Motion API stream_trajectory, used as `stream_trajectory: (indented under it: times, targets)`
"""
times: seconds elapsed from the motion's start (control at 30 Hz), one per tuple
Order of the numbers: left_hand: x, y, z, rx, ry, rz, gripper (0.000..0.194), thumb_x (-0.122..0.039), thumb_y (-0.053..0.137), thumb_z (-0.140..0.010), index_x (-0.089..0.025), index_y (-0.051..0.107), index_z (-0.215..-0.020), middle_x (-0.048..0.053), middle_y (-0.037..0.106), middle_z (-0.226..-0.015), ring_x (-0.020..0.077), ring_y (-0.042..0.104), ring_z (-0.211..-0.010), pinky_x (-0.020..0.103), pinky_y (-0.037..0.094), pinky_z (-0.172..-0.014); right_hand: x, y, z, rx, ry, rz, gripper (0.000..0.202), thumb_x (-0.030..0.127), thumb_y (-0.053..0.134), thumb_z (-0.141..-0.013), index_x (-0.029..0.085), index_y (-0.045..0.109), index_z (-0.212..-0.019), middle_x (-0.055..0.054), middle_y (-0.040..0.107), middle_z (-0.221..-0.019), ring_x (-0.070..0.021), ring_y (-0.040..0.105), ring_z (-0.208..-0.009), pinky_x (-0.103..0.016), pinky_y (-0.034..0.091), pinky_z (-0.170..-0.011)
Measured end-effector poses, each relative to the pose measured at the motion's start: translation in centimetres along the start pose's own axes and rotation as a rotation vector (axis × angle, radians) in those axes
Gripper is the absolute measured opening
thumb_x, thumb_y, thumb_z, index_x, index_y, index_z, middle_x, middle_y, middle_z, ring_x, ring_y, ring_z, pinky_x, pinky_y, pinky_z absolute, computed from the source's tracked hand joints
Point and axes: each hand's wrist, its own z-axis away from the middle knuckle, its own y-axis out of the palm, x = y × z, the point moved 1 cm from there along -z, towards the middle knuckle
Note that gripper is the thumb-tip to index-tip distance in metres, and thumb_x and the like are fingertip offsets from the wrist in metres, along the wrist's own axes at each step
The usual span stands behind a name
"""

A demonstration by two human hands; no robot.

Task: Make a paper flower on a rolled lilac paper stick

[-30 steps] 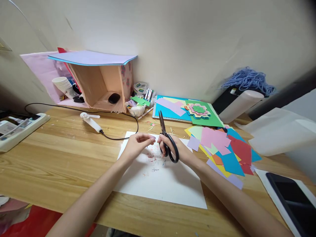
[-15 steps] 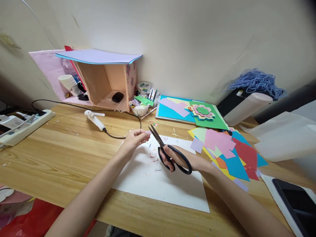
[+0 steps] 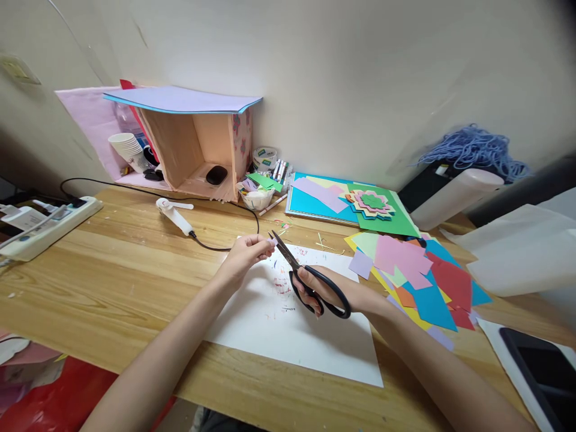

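My left hand [image 3: 250, 254] pinches a small piece of light purple paper [image 3: 272, 242], most of it hidden by the fingers. Black-handled scissors [image 3: 288, 252] are gripped in my right hand [image 3: 320, 287], with the blades slightly apart and their tips at the purple paper. Whether the blades touch the paper I cannot tell. Below both hands lies a white sheet [image 3: 292, 342] with red and dark marks on it.
Coloured paper scraps [image 3: 427, 282] lie at the right, near a phone [image 3: 540, 366]. Behind are a layered paper flower [image 3: 372, 203], a small bowl of scraps [image 3: 257, 198] and an open box [image 3: 180, 144]. A white corded glue gun [image 3: 175, 217] and a power strip [image 3: 54, 228] are at the left.
The scissor tips are now right at the purple paper, and the blades look a little more open. The whole view has shifted slightly.
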Motion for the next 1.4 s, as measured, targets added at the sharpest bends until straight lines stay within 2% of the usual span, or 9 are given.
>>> stream_trajectory:
  times: [0.43, 0.63, 0.93, 1.1, 1.23, 1.3, 1.4]
  targets:
    - [-0.3, 0.1, 0.1, -0.020, -0.008, -0.014, 0.022, -0.030, 0.067, -0.062, -0.015, 0.055, -0.052, -0.002, 0.053, -0.055, 0.0073, 0.044, -0.053, 0.021, 0.034, -0.056, 0.3, 0.1, 0.1, -0.001, 0.009, -0.001, 0.053, 0.063, 0.020, -0.085, 0.017, 0.043, -0.068, 0.003, 0.046, -0.051, -0.0076, 0.045, -0.042, -0.020, 0.039, -0.048]
    - [-0.3, 0.1, 0.1, -0.013, 0.005, 0.005, 0.022, -0.030, 0.067, -0.062, -0.014, 0.055, -0.052, -0.003, 0.050, -0.054, 0.0067, 0.043, -0.054, 0.020, 0.034, -0.056, -0.3, 0.4, -0.2, -0.013, -0.002, -0.032, 0.053, 0.062, 0.022, -0.085, 0.018, 0.042, -0.064, 0.004, 0.045, -0.048, -0.0072, 0.044, -0.040, -0.020, 0.039, -0.047]
    - [-0.3, 0.0, 0.1, -0.002, 0.005, 0.033, 0.025, -0.031, 0.068, -0.061, -0.014, 0.053, -0.052, -0.003, 0.050, -0.055, 0.0062, 0.042, -0.053, 0.020, 0.033, -0.054, -0.5, 0.9, -0.4, -0.081, 0.019, -0.045, 0.051, 0.065, 0.028, -0.082, 0.018, 0.037, -0.062, 0.005, 0.040, -0.050, -0.0072, 0.045, -0.039, -0.019, 0.038, -0.041]
    - [-0.2, -0.1, 0.0, -0.006, -0.010, 0.053, 0.026, -0.031, 0.069, -0.060, -0.014, 0.051, -0.053, -0.002, 0.050, -0.057, 0.0062, 0.043, -0.054, 0.019, 0.036, -0.056, -0.6, 1.2, -0.5, -0.157, 0.087, -0.047, 0.048, 0.064, 0.034, -0.080, 0.019, 0.037, -0.064, 0.006, 0.041, -0.050, -0.0070, 0.043, -0.035, -0.019, 0.034, -0.035]
    - [-0.3, 0.0, 0.1, -0.010, -0.016, 0.048, 0.023, -0.033, 0.069, -0.060, -0.015, 0.055, -0.057, -0.001, 0.054, -0.059, 0.0077, 0.048, -0.057, 0.020, 0.040, -0.060, -0.6, 1.0, -0.5, -0.236, 0.090, -0.016, 0.047, 0.065, 0.030, -0.081, 0.020, 0.036, -0.067, 0.005, 0.043, -0.051, -0.0090, 0.046, -0.039, -0.021, 0.035, -0.039]
    - [-0.4, 0.0, 0.2, 0.004, -0.023, 0.043, 0.023, -0.033, 0.070, -0.060, -0.014, 0.058, -0.060, 0.001, 0.059, -0.064, 0.0090, 0.053, -0.062, 0.021, 0.042, -0.064, -0.6, 0.5, -0.5, -0.313, 0.094, 0.072, 0.048, 0.065, 0.026, -0.082, 0.020, 0.037, -0.068, 0.004, 0.045, -0.052, -0.0108, 0.048, -0.044, -0.023, 0.038, -0.045]
    - [-0.4, 0.2, 0.2, 0.040, -0.059, 0.021, 0.024, -0.035, 0.072, -0.060, -0.014, 0.062, -0.068, 0.005, 0.066, -0.075, 0.0118, 0.060, -0.070, 0.023, 0.044, -0.070, -1.0, -1.0, -0.6, -0.458, 0.170, 0.328, 0.047, 0.065, 0.032, -0.080, 0.021, 0.040, -0.069, -0.001, 0.054, -0.062, -0.0157, 0.052, -0.055, -0.026, 0.037, -0.052]
